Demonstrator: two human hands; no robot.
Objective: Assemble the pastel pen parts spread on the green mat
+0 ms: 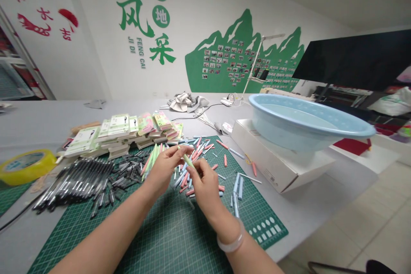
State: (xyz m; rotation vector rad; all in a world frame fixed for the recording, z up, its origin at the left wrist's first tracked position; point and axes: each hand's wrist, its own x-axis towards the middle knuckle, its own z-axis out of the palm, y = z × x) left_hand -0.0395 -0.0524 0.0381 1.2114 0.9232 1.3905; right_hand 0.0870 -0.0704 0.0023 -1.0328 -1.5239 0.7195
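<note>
A slim light green pen (188, 161) is held between my two hands above the cutting mat (150, 239). My left hand (164, 163) pinches its upper end with thumb and fingers. At its lower end, my right hand (204, 180) is closed round it with curled fingers. Under and behind my hands lies a loose heap of pink, blue and white pen parts (201, 147). Green and pink pens (154, 154) are gathered just left of the heap. Several blue pen parts (236, 192) lie on the mat to the right of my right hand.
Black pens (80, 180) lie in a row on the left, beside a yellow tape roll (28, 163). Behind them are stacked small boxes (118, 126). A blue basin (289, 132) rests on a white box (276, 167) at right. Crumpled cloth (184, 102) lies farther back.
</note>
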